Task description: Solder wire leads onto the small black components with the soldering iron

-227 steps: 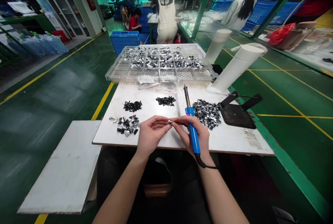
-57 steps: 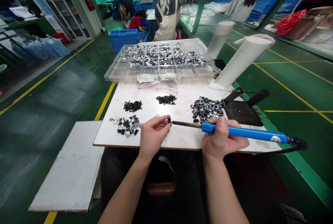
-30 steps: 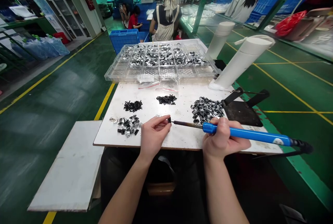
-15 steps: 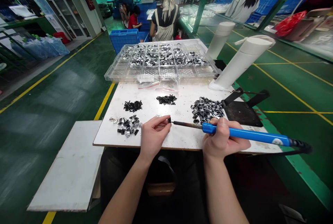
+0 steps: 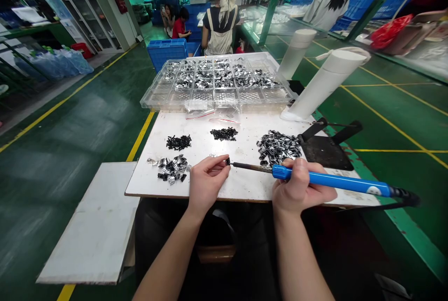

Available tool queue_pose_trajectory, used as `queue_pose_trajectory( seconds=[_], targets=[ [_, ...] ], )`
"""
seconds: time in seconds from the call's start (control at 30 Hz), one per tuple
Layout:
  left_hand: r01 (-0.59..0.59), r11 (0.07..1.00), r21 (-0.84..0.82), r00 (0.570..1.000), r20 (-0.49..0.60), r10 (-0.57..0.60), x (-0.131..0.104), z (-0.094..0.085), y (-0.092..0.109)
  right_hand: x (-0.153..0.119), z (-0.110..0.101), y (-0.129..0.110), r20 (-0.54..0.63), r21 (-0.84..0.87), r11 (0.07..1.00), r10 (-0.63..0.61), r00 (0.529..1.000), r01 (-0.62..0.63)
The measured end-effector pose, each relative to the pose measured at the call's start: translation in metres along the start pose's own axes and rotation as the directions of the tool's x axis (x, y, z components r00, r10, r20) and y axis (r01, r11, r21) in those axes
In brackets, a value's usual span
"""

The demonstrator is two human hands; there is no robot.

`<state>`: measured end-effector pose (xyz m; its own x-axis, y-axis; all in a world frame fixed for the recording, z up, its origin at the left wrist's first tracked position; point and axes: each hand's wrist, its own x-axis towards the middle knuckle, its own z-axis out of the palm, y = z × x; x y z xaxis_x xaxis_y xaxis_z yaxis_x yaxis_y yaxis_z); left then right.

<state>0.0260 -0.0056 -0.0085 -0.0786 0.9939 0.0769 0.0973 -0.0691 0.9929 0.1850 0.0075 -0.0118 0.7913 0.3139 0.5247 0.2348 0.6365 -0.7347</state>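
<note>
Between thumb and fingertips, my left hand [image 5: 209, 180] pinches a small black part [image 5: 227, 161] above the near edge of the white board [image 5: 241, 184]. My right hand [image 5: 299, 188] is wrapped round the blue handle of a soldering iron [image 5: 332, 180]. The iron's thin tip points left and meets the black part, or nearly so; the exact contact is too small to tell. Left of my left hand lies a pile of black and silver pieces [image 5: 174, 169]. A larger pile of similar pieces [image 5: 279, 147] is just beyond my right hand.
Two heaps of tiny black parts [image 5: 178, 142] lie farther up the board. Behind them stands a clear compartment tray [image 5: 150, 99] with small plastic bags at its front. A black iron stand [image 5: 327, 149] and two white tubes [image 5: 325, 81] are at right. Other people sit beyond.
My hands, the black part and the soldering iron stay almost still. The person in the apron ahead has shifted slightly and turned their head.
</note>
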Motion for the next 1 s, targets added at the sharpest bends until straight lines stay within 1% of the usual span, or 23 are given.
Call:
queue_pose_trajectory(
  seconds=[0.27,0.53,0.77,0.87,1.0],
  targets=[
    [0.003,1.0,-0.017,1.0,-0.005,-0.003,-0.0014,-0.0003,0.0021,-0.0002,-0.0001,-0.0021,0.012,-0.076,0.997,0.013,1.0,-0.012],
    [0.015,1.0,0.003,1.0,-0.001,-0.015,-0.0008,0.0002,0.0027,-0.0003,-0.0017,-0.0008,0.018,-0.013,1.0,0.01,1.0,-0.01],
    [0.012,1.0,-0.008,1.0,-0.005,-0.012,-0.0011,0.0006,0.0019,-0.0003,-0.0007,-0.0014,0.022,-0.043,0.999,0.015,1.0,-0.014],
    [0.015,1.0,-0.011,1.0,-0.005,-0.015,-0.0012,0.0008,0.0017,0.0003,0.001,-0.002,-0.009,-0.025,1.0,0.013,1.0,-0.013],
    [0.032,0.999,-0.031,0.999,-0.001,-0.032,-0.0011,-0.0004,0.0033,0.0047,0.004,-0.0032,-0.13,-0.012,1.0,0.024,0.991,-0.026]
  ],
)
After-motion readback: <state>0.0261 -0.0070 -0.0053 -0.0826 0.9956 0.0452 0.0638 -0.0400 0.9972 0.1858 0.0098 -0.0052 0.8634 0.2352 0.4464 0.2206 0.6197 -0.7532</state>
